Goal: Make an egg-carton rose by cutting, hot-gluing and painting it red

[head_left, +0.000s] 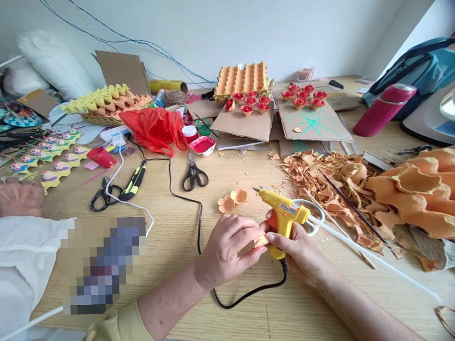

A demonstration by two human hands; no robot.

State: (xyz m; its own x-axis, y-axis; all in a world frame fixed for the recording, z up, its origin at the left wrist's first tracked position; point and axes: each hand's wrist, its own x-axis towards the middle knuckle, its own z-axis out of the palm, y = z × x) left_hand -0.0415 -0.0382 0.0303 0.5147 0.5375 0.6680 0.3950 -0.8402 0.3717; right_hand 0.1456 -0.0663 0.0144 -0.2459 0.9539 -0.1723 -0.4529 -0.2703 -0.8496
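Note:
My left hand [230, 247] pinches a small orange egg-carton piece [260, 240] between thumb and fingers. In my right hand [301, 247] is a yellow hot glue gun [285, 215], its nozzle pointing up and left, a long white glue stick [380, 259] trailing from its back. The tips of both hands meet around the small piece. Just beyond them lie two cut orange flower shapes [226, 205], side by side on the table. White-handled scissors [314, 218] are partly hidden behind the glue gun.
Orange carton scraps [325, 187] and uncut egg cartons [418, 183] pile up at right. Red paper flowers [248, 109] stand on cardboard [244, 125] at the back. Black scissors [193, 175], a box cutter [134, 181] and cables [200, 226] lie leftward. Another person's hand [15, 198] rests at far left.

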